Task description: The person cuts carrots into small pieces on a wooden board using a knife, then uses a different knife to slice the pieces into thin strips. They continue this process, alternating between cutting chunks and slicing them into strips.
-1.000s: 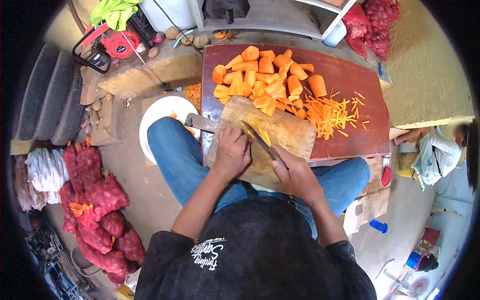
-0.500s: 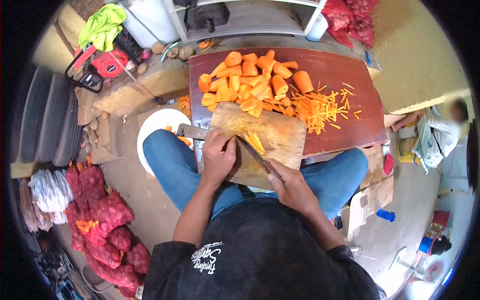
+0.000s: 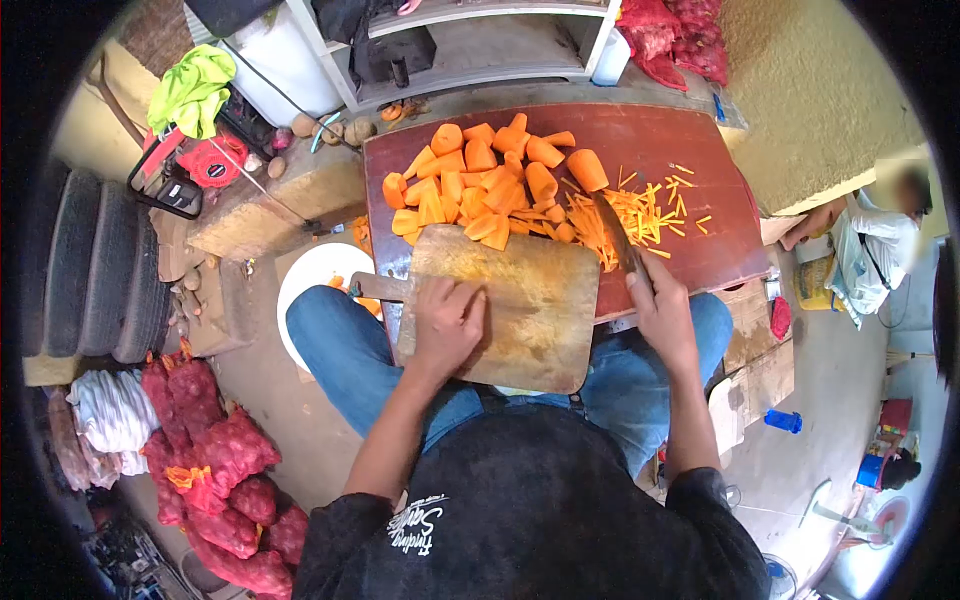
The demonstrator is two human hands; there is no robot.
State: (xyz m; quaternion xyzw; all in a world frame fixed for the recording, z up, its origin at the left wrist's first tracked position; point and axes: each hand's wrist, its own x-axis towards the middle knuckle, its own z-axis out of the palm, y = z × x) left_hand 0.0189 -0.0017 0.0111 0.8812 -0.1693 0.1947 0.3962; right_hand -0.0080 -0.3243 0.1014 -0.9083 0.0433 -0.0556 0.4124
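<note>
My right hand (image 3: 656, 303) holds a knife (image 3: 618, 232), its blade reaching over the pile of thin carrot sticks (image 3: 645, 215) and its tip near a large carrot piece (image 3: 587, 170). My left hand (image 3: 449, 322) rests with curled fingers on the left part of the wooden cutting board (image 3: 535, 310); whether anything is under the fingers is hidden. No sticks lie on the board now. Behind it, peeled carrot chunks (image 3: 480, 185) are heaped on the red-brown table (image 3: 700, 140). Another blade (image 3: 380, 287) sticks out from the board's left edge.
A white basin (image 3: 292, 285) with orange pieces stands left of my knee. Red mesh sacks (image 3: 225, 455) lie at the lower left, near stacked tires (image 3: 80, 260). Shelves (image 3: 480, 65) stand behind the table. Another person (image 3: 880, 240) sits at the right.
My right hand has moved right and forward with the knife, off the board to the stick pile. The sticks that lay on the board are gone from it. My left hand stays on the board.
</note>
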